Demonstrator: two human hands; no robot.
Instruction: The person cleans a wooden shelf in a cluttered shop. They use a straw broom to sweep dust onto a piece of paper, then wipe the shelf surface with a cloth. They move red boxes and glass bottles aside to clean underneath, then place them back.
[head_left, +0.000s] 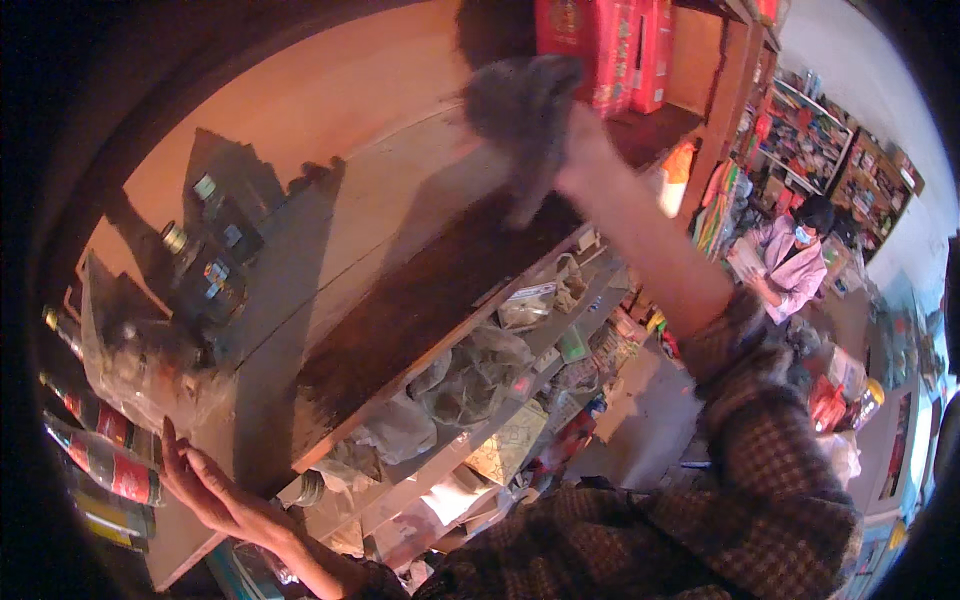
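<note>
My right hand (574, 146) is shut on a dark grey cloth (517, 105), which hides most of its fingers. Both are blurred over a wooden shelf board (360, 247). A dark brown strip (420, 300) runs along the board's front, and the rest of its surface is paler and greyish. At the lower left, my left hand (206, 491) is held out with its fingers extended and nothing in its grasp. Its fingertips are close to a clear plastic bag (150, 367) and a red-labelled bottle (112, 469); whether they touch is unclear.
Dark glass bottles (199, 277) stand toward the back left of the board. Red boxes (592, 52) fill its far end. Crumpled plastic bags (472, 371) crowd the shelf below. At the right, a masked person (787, 259) holds a box, near stocked shelves (806, 135).
</note>
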